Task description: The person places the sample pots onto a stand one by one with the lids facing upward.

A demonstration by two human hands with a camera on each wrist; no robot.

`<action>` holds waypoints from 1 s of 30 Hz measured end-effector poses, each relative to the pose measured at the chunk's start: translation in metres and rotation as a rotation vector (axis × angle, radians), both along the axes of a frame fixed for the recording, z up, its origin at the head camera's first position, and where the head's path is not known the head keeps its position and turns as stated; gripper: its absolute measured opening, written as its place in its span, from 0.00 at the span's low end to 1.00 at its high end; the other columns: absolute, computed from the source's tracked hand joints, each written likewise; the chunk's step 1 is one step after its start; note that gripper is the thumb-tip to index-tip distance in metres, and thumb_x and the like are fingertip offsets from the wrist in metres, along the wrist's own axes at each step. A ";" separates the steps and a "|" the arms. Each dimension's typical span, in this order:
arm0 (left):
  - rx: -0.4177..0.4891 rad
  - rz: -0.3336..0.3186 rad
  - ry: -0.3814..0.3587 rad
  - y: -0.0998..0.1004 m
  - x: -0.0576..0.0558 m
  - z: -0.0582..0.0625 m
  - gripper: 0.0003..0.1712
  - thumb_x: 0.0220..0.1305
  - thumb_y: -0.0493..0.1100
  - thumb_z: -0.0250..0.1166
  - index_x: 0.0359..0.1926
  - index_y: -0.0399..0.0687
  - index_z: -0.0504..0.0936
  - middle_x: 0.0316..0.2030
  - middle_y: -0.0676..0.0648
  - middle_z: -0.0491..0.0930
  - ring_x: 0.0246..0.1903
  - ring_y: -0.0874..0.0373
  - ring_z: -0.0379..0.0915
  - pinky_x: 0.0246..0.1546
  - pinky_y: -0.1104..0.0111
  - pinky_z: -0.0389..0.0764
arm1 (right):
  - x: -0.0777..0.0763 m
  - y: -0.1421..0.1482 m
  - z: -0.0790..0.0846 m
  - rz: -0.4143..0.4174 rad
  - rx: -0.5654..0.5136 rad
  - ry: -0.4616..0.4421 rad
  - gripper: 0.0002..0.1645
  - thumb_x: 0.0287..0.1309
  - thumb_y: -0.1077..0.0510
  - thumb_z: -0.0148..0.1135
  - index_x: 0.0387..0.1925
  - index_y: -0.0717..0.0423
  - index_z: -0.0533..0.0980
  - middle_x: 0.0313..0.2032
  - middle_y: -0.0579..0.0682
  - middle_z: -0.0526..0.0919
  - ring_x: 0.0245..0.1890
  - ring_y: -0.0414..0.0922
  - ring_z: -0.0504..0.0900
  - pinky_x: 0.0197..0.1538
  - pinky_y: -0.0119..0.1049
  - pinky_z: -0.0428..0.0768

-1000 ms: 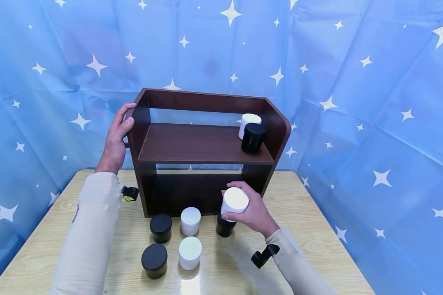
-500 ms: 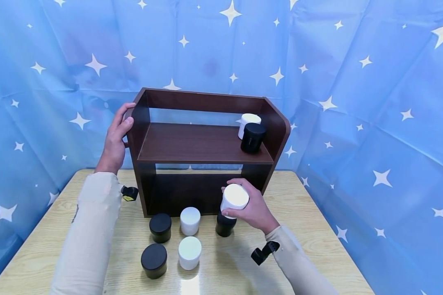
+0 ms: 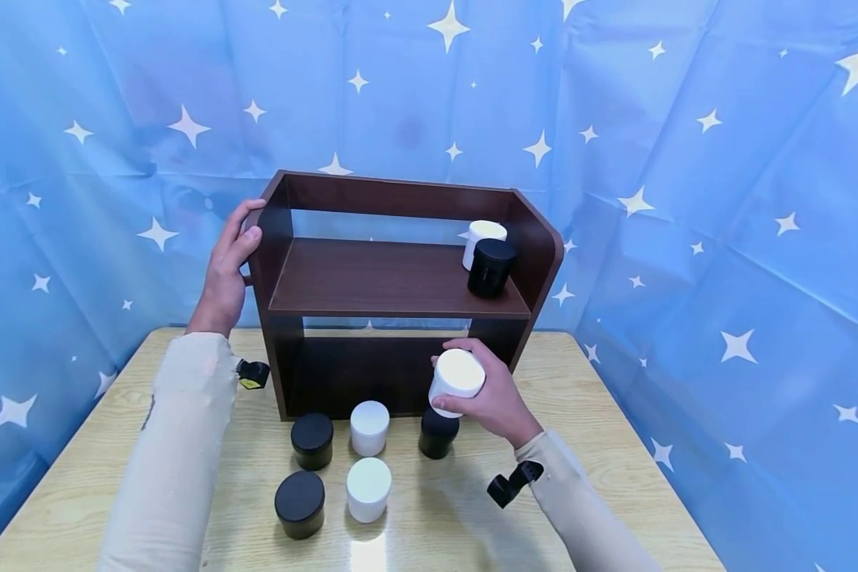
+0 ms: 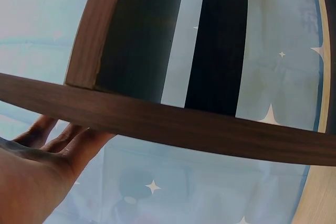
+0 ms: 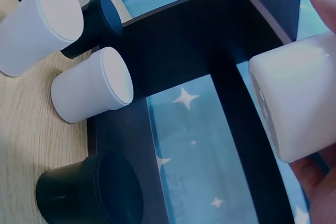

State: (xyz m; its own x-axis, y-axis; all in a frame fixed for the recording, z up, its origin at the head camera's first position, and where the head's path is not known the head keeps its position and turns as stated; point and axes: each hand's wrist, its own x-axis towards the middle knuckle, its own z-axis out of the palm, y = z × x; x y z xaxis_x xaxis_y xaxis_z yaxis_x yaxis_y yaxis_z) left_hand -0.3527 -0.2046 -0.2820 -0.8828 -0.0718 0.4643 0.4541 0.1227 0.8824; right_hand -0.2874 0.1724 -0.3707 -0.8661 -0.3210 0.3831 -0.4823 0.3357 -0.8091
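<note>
R grip (image 3: 496, 397) holds wht jar (image 3: 457, 377); base mark (image 5: 264, 100) blurred.

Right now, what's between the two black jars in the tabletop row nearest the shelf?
A white jar stands between the left black jar and right black jar; head view shows it.

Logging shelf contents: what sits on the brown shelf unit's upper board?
A white jar and, in front of it, a black jar stand at the right end of the upper board. The black jar covers part of the white one; whether they touch is hidden.
</note>
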 end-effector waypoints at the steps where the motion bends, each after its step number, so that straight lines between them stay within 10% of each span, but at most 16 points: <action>1: 0.001 -0.002 0.001 0.000 0.000 0.000 0.28 0.73 0.65 0.44 0.72 0.78 0.62 0.76 0.53 0.55 0.69 0.50 0.52 0.67 0.29 0.53 | 0.000 0.000 0.001 0.001 0.002 0.002 0.41 0.43 0.59 0.82 0.60 0.42 0.71 0.58 0.50 0.84 0.58 0.50 0.83 0.59 0.52 0.77; 30: 0.008 -0.005 0.005 0.001 0.000 0.000 0.28 0.73 0.65 0.45 0.72 0.77 0.62 0.75 0.53 0.57 0.67 0.52 0.54 0.66 0.30 0.55 | -0.014 0.005 0.030 -0.049 0.023 0.085 0.42 0.44 0.58 0.81 0.61 0.47 0.71 0.56 0.51 0.84 0.54 0.50 0.80 0.56 0.50 0.78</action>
State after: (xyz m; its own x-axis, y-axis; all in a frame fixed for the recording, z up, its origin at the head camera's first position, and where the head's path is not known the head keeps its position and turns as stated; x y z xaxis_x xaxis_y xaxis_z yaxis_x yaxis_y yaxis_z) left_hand -0.3527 -0.2041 -0.2820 -0.8807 -0.0706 0.4684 0.4594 0.1136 0.8809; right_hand -0.3017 0.1769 -0.3405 -0.8458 -0.2884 0.4489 -0.5313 0.3782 -0.7581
